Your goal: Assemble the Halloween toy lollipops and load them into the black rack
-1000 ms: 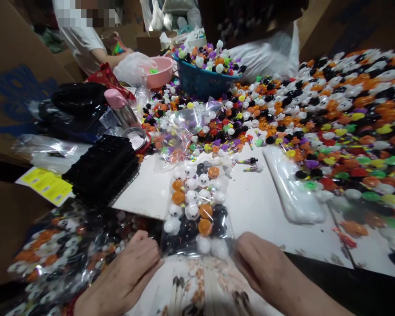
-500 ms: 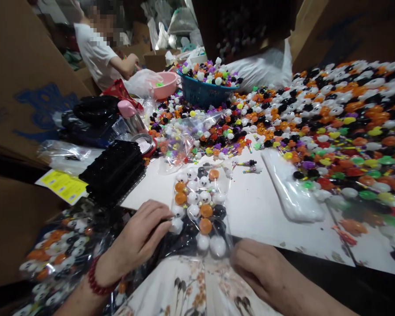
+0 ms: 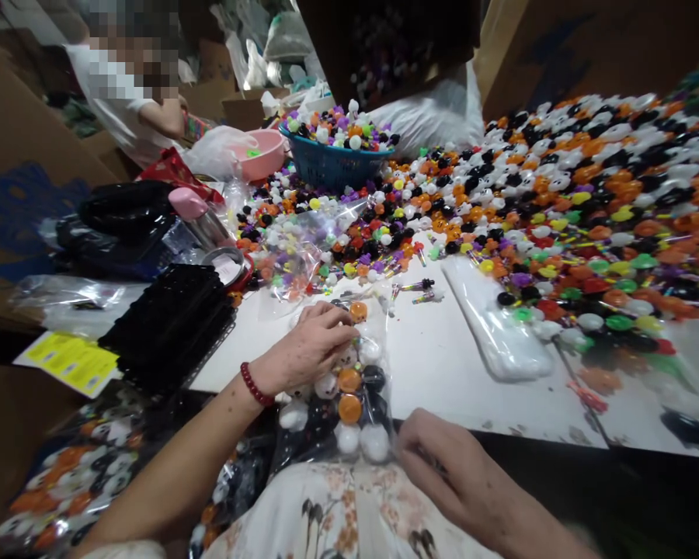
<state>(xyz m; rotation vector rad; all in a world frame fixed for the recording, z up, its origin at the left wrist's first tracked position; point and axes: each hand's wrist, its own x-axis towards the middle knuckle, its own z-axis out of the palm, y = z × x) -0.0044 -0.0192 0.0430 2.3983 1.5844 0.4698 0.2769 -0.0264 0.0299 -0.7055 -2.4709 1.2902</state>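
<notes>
Bag (image 3: 355, 388) of toy balls lies flat at table's (image 3: 443, 365) near edge. Left hand (image 3: 308, 353) presses on top, fingers spread; right hand (image 3: 436, 466) pinches bottom corner. Loose balls (image 3: 559, 202) cover far tabletop. Blue basket (image 3: 335, 163), pink bowl (image 3: 265, 151), cardboard boxes (image 3: 12, 155) behind.

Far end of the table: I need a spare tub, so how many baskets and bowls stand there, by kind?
Blue basket: 1
Pink bowl: 1
Total: 2
Neither is in hand: the left hand lies on the clear bag of toys and the right hand is at its near corner.
</notes>
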